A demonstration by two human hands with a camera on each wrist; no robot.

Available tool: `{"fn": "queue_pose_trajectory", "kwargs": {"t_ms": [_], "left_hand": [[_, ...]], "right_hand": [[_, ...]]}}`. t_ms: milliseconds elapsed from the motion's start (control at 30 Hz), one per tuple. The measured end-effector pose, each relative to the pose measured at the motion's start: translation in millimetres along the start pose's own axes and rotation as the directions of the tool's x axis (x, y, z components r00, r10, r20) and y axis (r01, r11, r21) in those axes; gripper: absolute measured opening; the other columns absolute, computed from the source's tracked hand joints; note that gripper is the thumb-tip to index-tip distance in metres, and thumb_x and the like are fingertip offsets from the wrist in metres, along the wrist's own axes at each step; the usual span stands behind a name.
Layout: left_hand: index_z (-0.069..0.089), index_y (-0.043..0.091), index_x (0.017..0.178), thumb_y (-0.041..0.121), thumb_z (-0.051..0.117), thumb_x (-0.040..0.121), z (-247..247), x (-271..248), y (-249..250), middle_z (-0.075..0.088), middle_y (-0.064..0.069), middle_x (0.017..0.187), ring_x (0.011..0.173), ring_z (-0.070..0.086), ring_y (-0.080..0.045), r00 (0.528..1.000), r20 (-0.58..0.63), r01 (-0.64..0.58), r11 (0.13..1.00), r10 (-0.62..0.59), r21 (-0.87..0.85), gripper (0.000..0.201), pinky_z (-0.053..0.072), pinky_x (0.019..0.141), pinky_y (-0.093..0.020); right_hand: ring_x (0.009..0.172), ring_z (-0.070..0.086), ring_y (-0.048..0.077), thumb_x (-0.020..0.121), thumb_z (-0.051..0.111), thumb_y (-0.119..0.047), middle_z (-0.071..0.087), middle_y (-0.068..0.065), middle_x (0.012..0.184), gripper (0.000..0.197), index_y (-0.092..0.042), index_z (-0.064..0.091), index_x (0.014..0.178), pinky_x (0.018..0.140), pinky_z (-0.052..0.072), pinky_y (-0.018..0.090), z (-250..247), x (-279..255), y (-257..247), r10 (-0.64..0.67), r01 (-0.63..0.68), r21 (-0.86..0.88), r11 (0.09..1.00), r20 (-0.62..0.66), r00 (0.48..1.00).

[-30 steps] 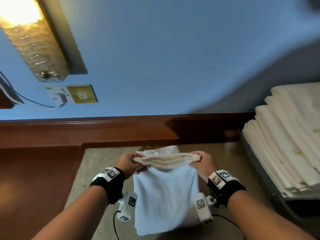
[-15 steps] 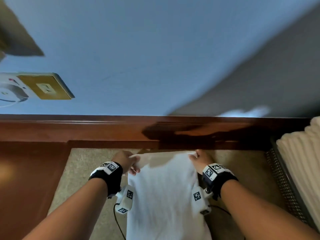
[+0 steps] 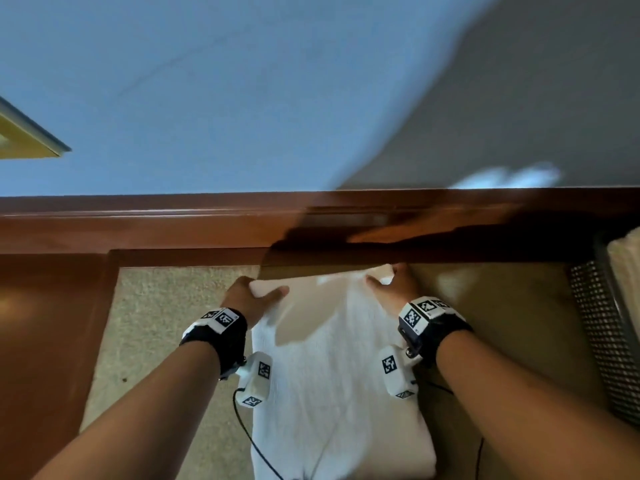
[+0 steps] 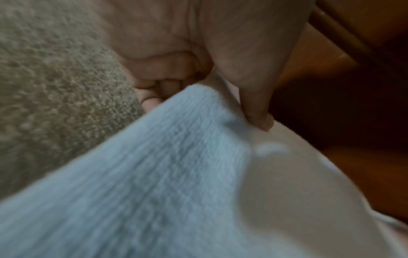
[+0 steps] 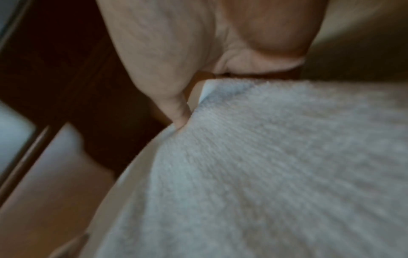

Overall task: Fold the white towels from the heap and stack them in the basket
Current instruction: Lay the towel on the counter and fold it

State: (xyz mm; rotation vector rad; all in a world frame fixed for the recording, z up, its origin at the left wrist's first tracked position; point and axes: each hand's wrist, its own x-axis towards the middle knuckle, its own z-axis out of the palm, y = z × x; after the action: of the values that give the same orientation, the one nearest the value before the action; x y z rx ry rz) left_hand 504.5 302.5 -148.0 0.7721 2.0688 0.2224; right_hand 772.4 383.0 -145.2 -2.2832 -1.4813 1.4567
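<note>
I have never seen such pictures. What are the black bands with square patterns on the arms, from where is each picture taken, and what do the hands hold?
There is no machine here: a person works with bare hands. The large picture comes from a camera on the head, looking down. The black wristbands with square markers carry small cameras; these give the two close, blurred pictures, each looking along one hand.

A white towel lies on a beige carpet before a wooden ledge. The left hand pinches its far left corner, thumb on top. The right hand grips the far right corner. At the right edge stands a mesh basket with folded towels in it.
</note>
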Motion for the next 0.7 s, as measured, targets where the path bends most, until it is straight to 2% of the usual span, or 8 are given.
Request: {"fn": "queue_pose_trajectory", "kwargs": {"t_ms": [100, 200, 300, 367, 500, 567, 633, 700], "left_hand": [[0.069, 0.015, 0.109, 0.048, 0.079, 0.078, -10.2, -24.5, -5.8, 0.073, -0.001, 0.099, 0.092, 0.068, -0.020, 0.994, 0.090, -0.058, 0.994, 0.067, -0.098, 0.046, 0.053, 0.078, -0.030], [0.071, 0.018, 0.104, 0.040, 0.080, 0.080, -23.9, -59.0, -3.7, 0.073, 0.001, 0.093, 0.087, 0.070, -0.018, 0.988, 0.034, -0.146, 0.976, 0.154, -0.162, 0.033, 0.053, 0.068, -0.027], [0.071, 0.020, 0.096, 0.039, 0.080, 0.081, -44.8, -99.3, 1.8, 0.074, 0.001, 0.085, 0.080, 0.071, -0.017, 0.963, -0.038, -0.270, 0.951, 0.267, -0.149, 0.026, 0.053, 0.066, -0.027], [0.072, 0.020, 0.093, 0.040, 0.079, 0.081, -62.3, -124.5, 4.8, 0.075, 0.000, 0.081, 0.073, 0.071, -0.016, 0.934, -0.075, -0.357, 0.915, 0.349, -0.189, 0.024, 0.055, 0.064, -0.029], [0.070, 0.010, 0.094, 0.027, 0.082, 0.080, -98.1, -174.9, 18.4, 0.073, -0.004, 0.081, 0.070, 0.068, -0.017, 0.813, -0.231, -0.582, 0.759, 0.535, -0.290, 0.025, 0.058, 0.065, -0.034], [0.069, 0.014, 0.089, 0.022, 0.082, 0.080, -110.7, -198.2, 24.0, 0.069, -0.001, 0.080, 0.072, 0.062, -0.014, 0.725, -0.317, -0.688, 0.661, 0.611, -0.300, 0.018, 0.055, 0.066, -0.031], [0.066, 0.022, 0.081, 0.020, 0.083, 0.079, -118.3, -214.6, 19.2, 0.066, 0.008, 0.076, 0.071, 0.058, -0.008, 0.646, -0.366, -0.762, 0.595, 0.670, -0.254, 0.017, 0.051, 0.067, -0.026], [0.066, 0.025, 0.081, 0.022, 0.085, 0.076, -118.3, -224.4, 3.0, 0.068, 0.009, 0.079, 0.071, 0.059, -0.009, 0.598, -0.338, -0.800, 0.566, 0.727, -0.198, 0.020, 0.051, 0.070, -0.026]], "right_hand": [[0.094, 0.063, 0.023, 0.087, 0.072, -0.042, 0.067, 0.005, 0.111, 0.045, -0.010, 0.060, 0.116, 0.074, 0.045, 0.027, -4.9, -21.5, 8.8, 0.037, -0.041, 0.042, 0.998, 0.089, 0.995], [0.078, 0.066, 0.019, 0.084, 0.077, -0.039, 0.072, 0.005, 0.096, 0.035, -0.009, 0.069, 0.102, 0.057, 0.045, 0.025, -20.4, -52.9, 11.9, -0.031, 0.024, 0.109, 0.994, 0.061, 0.998], [0.082, 0.071, 0.019, 0.081, 0.081, -0.029, 0.074, 0.003, 0.096, 0.026, -0.012, 0.071, 0.098, 0.073, 0.057, 0.031, -42.4, -96.0, 6.7, -0.173, 0.168, 0.202, 0.965, 0.005, 0.985], [0.086, 0.070, 0.018, 0.084, 0.079, -0.021, 0.073, 0.003, 0.102, 0.023, -0.014, 0.070, 0.103, 0.079, 0.055, 0.032, -58.4, -127.6, 0.4, -0.285, 0.293, 0.249, 0.923, -0.067, 0.956], [0.100, 0.068, 0.016, 0.084, 0.078, -0.017, 0.071, 0.000, 0.110, 0.037, -0.018, 0.066, 0.119, 0.091, 0.054, 0.034, -87.2, -178.7, -11.7, -0.503, 0.543, 0.268, 0.796, -0.206, 0.839], [0.107, 0.062, 0.009, 0.083, 0.078, -0.011, 0.064, -0.001, 0.123, 0.057, -0.016, 0.056, 0.136, 0.095, 0.050, 0.024, -97.8, -197.7, -13.2, -0.591, 0.652, 0.226, 0.724, -0.285, 0.755], [0.108, 0.060, 0.000, 0.082, 0.075, -0.005, 0.060, -0.003, 0.126, 0.063, -0.015, 0.051, 0.140, 0.092, 0.046, 0.012, -99.7, -214.2, -7.7, -0.684, 0.754, 0.170, 0.635, -0.330, 0.651], [0.094, 0.060, -0.009, 0.078, 0.075, 0.001, 0.060, -0.009, 0.114, 0.055, -0.020, 0.056, 0.126, 0.080, 0.043, 0.003, -92.5, -226.8, 9.8, -0.755, 0.815, 0.052, 0.576, -0.347, 0.556]]}}
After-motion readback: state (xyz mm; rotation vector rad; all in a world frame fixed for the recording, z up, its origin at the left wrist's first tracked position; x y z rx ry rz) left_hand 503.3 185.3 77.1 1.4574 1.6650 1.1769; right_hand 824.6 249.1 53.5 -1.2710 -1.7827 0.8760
